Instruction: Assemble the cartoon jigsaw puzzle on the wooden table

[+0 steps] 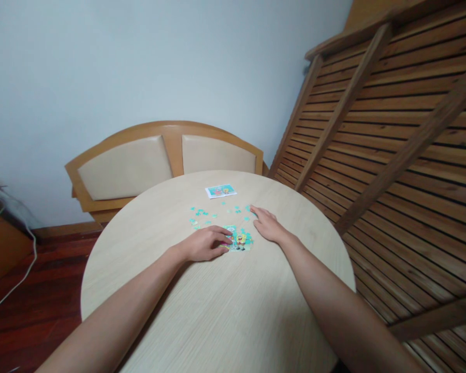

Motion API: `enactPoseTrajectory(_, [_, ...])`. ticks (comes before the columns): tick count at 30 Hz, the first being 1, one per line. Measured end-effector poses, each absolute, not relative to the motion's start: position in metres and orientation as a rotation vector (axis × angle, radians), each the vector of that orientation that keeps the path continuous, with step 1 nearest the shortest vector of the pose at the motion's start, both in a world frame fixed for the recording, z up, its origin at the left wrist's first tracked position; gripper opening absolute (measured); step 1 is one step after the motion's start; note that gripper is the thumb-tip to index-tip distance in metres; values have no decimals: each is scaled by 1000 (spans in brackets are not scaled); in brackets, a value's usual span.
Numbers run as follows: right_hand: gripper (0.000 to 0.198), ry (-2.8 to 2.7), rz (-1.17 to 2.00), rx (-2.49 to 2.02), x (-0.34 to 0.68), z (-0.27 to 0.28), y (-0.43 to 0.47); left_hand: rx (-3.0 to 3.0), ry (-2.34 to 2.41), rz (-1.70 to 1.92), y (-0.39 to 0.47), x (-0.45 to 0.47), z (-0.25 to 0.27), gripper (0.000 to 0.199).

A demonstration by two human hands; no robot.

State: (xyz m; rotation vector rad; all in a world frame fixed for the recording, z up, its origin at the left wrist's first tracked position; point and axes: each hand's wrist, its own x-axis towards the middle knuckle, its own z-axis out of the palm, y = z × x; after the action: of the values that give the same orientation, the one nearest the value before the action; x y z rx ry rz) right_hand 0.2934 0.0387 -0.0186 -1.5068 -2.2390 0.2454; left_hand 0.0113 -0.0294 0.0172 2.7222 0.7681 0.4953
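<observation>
Just left of the frame's centre, loose pieces (200, 212) lie scattered on the tabletop (217, 305); if your left forearm swings upward, it could sweep them apart. Your left hand (208, 243), fingers curled, covers the left part of the joined puzzle (241, 242) below centre; whether it grips a piece cannot be told, but sideways pressure there could split the seams. Right of centre, your right hand (268, 225) is unclosed, index finger reaching to a small piece (247, 208); a hasty drag could flip or scatter it.
</observation>
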Motion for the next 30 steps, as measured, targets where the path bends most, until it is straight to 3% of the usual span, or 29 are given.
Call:
enactPoseTrajectory(6, [52,-2250,158,-1457,288,-16,37,2721,787,499,-29,12,17,25])
enactPoseTrajectory(13, [20,-2235,144,-1382,294,2,30,2723,773,506,-29,11,16,25])
enactPoseTrajectory(19, [23,-2231,372,-1287,301,3,30,2739,747,472,-31,12,15,26])
enactPoseTrajectory(25, [22,-2260,141,-1361,300,0,31,2743,737,475,-31,14,15,26])
enactPoseTrajectory(30, [16,-2314,215,-1338,302,-1,31,2739,741,482,-31,13,15,25])
